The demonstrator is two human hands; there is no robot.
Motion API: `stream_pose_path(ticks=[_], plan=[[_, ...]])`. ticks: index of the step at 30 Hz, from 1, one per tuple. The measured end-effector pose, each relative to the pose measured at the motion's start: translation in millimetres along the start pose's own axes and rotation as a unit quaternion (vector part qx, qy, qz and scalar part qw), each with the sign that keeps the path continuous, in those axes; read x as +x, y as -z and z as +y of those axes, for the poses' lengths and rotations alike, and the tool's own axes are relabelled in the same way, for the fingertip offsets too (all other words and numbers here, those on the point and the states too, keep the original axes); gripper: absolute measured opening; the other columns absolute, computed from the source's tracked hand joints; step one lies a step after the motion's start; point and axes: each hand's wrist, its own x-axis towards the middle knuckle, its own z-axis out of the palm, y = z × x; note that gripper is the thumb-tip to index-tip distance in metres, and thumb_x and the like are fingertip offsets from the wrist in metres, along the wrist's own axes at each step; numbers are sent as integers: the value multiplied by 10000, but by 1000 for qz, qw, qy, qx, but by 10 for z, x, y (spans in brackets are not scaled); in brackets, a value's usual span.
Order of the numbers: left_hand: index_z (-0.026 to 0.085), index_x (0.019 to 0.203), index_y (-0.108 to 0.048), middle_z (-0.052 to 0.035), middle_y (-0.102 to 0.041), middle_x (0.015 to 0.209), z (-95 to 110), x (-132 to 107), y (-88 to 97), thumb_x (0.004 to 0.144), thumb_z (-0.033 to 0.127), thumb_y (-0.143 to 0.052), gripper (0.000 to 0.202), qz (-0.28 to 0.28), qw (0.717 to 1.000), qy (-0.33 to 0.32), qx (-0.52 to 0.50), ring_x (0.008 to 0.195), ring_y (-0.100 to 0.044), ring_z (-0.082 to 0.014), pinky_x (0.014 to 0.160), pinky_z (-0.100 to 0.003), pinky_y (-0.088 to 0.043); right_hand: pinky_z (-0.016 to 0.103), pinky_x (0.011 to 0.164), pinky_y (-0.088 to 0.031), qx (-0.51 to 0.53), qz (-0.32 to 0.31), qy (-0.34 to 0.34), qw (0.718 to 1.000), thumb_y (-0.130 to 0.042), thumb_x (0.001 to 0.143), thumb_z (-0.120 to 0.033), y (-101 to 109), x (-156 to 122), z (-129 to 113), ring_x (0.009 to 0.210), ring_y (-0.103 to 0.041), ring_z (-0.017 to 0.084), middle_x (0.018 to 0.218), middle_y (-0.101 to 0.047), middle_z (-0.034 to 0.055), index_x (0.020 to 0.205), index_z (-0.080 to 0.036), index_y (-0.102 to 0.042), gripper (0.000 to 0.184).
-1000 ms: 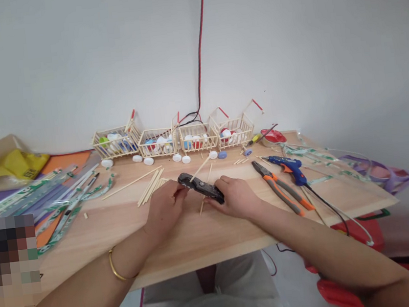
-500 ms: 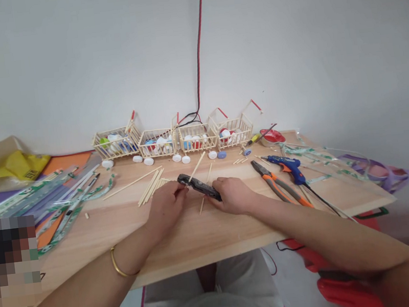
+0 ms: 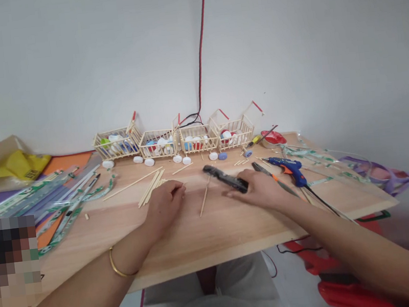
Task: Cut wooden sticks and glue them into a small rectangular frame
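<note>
My right hand grips a long black hand tool, blurred by motion, whose exact kind I cannot make out. It is held over the wooden table, close to the orange-and-grey pliers, which my hand partly covers. A thin wooden stick lies below the tool's far end. My left hand rests at the table with thumb and fingers pinched together; what is between them is too small to name. Beside it is a bundle of wooden sticks, partly hidden. A short cut stick lies beyond my fingertips.
Along the wall stand several small stick-built carts filled with colourful pieces. A blue glue gun with its cord and a red bowl are on the right. Plastic packaging and a yellow bag occupy the left.
My right hand has moved right with the black tool, away from my left hand. The stick that stood up between my hands is gone from there; a short piece now lies farther back.
</note>
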Motion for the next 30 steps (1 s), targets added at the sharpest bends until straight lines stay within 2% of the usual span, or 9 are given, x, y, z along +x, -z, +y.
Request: stream_pose_path(ticks=[3,6,10,13,15,18,22,25,30], plan=[[189,742,-639,-8,-672,708,14,14,-13,834,322,-493,218,-9,993,50,-103,693,-612,-151,681,-273,-467,295,585,-379,-42,1,-106,993,-406,704,-787,-8,-62,187,747,-608,249,894,-642,118,940,-173,-623,693],[172,755,-637,-18,-668,723,51,25,-35,810,353,-539,213,-45,960,110,-254,691,-618,-141,679,-272,-505,358,670,-408,-85,15,-141,986,-399,694,-799,-85,-112,257,845,-596,304,986,-617,166,1042,-159,-607,757],[159,730,-618,-29,-664,749,73,30,-52,770,315,-606,162,-97,888,175,-414,717,-629,-138,678,-278,-536,482,855,-354,-114,73,-89,987,-487,646,-791,-184,-133,235,1070,-494,371,1168,-545,203,1186,-159,-531,831],[152,741,-610,-19,-657,782,77,29,-49,735,260,-662,120,-124,817,243,-508,731,-647,-129,641,-243,-542,553,939,-267,-98,125,-42,986,-548,655,-741,-153,-94,191,1169,-421,381,1275,-489,195,1262,-179,-473,831],[145,750,-601,-12,-648,772,90,30,-45,704,225,-698,134,-130,775,283,-550,716,-657,-128,618,-227,-543,559,950,-266,-63,156,-11,986,-566,725,-650,-72,-41,122,1162,-444,361,1266,-508,179,1241,-182,-497,700],[137,746,-594,8,-618,700,116,35,-36,640,201,-757,204,-128,739,315,-581,682,-664,-145,607,-240,-549,459,927,-367,64,173,83,979,-575,817,-462,73,72,-91,1077,-535,280,1151,-599,121,1141,-207,-565,412],[115,705,-617,13,-586,614,126,32,-22,625,228,-779,213,-131,736,305,-590,644,-640,-136,625,-246,-537,353,842,-458,243,124,202,941,-666,759,-409,131,249,-494,989,-587,223,1077,-631,96,1122,-192,-560,436],[109,671,-627,-9,-614,616,103,19,-23,641,240,-772,198,-129,746,280,-590,599,-596,-103,611,-225,-507,353,822,-460,273,73,242,928,-730,694,-364,42,366,-711,969,-586,219,1064,-620,95,1164,-173,-524,547],[112,654,-641,-11,-629,625,70,-2,-47,627,248,-783,198,-125,751,288,-581,585,-579,-92,598,-214,-475,325,753,-445,283,68,253,923,-725,699,-308,-150,465,-760,857,-584,191,927,-632,62,983,-161,-565,357]])
